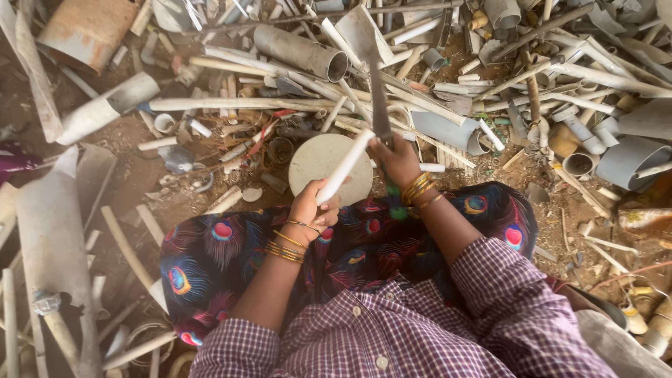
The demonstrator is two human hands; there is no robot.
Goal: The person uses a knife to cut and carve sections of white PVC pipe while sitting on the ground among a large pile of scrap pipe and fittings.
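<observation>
1. Where the scrap heap of grey and white pipe offcuts spreads across the ground, far too many to count, it lies beyond the round block and to both sides of it; one large grey pipe lies well beyond the block, its open end turned toward the right.
2. The round block, a single pale disc, sits just in front of the knees and under both hands.
3. One long blade stands up from the block's right edge, its long axis running away from the person; the right hand is clenched round its handle.
4. One thin white pipe slants over the block from lower left to upper right. The left hand grasps its lower end, at the block's near edge, and its free upper end lies just beside the right hand.
5. The right hand is nearer the pipe's free end; the left is already on the pipe. Both wrists carry several gold bangles, too closely stacked to count.
</observation>
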